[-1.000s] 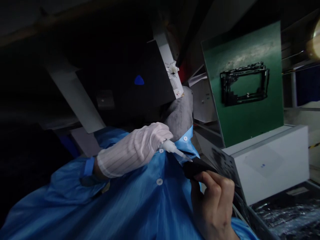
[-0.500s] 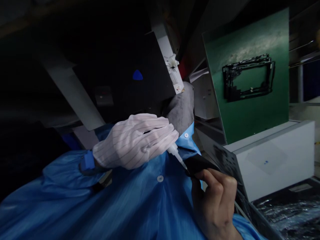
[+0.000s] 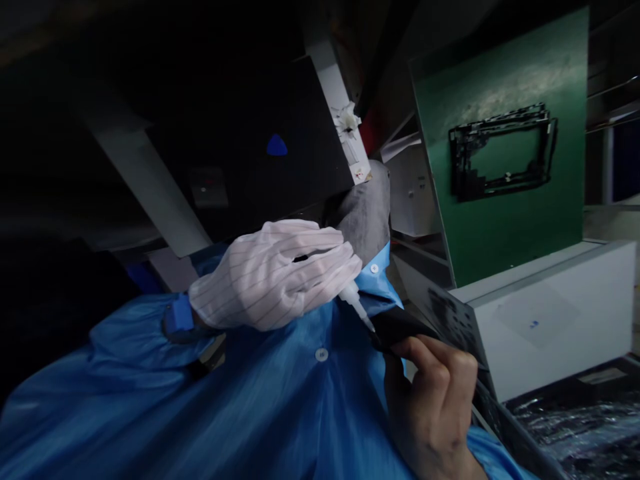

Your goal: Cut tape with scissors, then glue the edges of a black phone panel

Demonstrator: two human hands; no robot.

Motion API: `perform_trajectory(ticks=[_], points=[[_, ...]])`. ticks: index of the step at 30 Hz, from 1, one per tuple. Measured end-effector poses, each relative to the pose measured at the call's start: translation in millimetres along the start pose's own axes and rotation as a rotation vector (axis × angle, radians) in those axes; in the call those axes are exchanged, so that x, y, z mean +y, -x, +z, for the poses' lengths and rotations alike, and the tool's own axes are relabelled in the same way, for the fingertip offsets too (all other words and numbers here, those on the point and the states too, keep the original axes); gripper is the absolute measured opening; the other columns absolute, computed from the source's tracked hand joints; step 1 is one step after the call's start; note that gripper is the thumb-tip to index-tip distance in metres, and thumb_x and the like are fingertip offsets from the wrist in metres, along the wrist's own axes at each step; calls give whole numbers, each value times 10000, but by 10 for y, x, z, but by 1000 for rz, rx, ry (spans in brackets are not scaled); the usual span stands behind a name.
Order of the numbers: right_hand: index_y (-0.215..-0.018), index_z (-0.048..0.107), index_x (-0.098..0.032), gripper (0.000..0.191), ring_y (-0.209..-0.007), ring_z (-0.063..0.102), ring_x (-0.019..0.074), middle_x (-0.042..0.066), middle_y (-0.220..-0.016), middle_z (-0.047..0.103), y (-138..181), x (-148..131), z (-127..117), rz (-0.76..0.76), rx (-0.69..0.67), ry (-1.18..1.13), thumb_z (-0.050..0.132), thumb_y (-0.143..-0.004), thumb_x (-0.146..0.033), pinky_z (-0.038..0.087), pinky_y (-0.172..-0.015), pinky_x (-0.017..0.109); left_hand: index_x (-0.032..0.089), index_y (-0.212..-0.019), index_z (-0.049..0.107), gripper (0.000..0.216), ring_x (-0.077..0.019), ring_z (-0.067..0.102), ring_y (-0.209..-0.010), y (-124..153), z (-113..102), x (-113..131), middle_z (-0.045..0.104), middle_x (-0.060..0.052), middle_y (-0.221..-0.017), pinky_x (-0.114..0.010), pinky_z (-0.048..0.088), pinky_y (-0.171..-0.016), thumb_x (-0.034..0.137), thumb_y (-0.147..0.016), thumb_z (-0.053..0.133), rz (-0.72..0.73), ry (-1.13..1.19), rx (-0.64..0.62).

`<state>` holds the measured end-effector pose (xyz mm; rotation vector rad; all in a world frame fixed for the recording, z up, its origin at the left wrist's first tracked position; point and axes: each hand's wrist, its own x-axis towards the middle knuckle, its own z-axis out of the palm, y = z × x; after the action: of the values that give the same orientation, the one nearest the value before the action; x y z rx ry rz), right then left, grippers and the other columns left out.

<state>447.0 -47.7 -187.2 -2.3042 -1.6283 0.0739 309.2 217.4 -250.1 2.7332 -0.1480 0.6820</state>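
My left hand (image 3: 285, 280), in a white striped glove, is closed around a small white dropper bottle (image 3: 349, 292). Most of the bottle is hidden in the palm; its tapered nozzle points down and right. Bare and pinched, my right hand (image 3: 440, 393) grips a black flat piece (image 3: 403, 325) by its near edge. The nozzle tip meets or nearly meets that edge, close to my right fingertips; whether it touches I cannot tell. Both hands are in front of my blue coat (image 3: 280, 400).
On the right, several thin black frames (image 3: 505, 153) lie on a green board (image 3: 505, 233) above a white box (image 3: 555, 333). A blue triangular piece (image 3: 277, 145) rests on a dark surface ahead. Shiny plastic wrap (image 3: 595, 420) is at lower right.
The view has shifted slightly. Both hands keep nearly the same pose, with the nozzle still at the edge of the black piece.
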Motion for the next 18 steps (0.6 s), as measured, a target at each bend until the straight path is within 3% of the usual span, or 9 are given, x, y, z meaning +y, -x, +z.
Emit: perform_trajectory(ticks=[18], points=[[-1189, 693, -184, 153, -916, 677, 189, 76, -1077, 715, -12, -1, -12, -2, -1, 30, 665, -1197, -34, 596, -827, 277, 100, -1452, 703, 242, -198, 894, -1236, 9, -18, 7, 915, -17, -1264, -361, 775, -1078, 125, -1219, 644, -13, -28, -14]])
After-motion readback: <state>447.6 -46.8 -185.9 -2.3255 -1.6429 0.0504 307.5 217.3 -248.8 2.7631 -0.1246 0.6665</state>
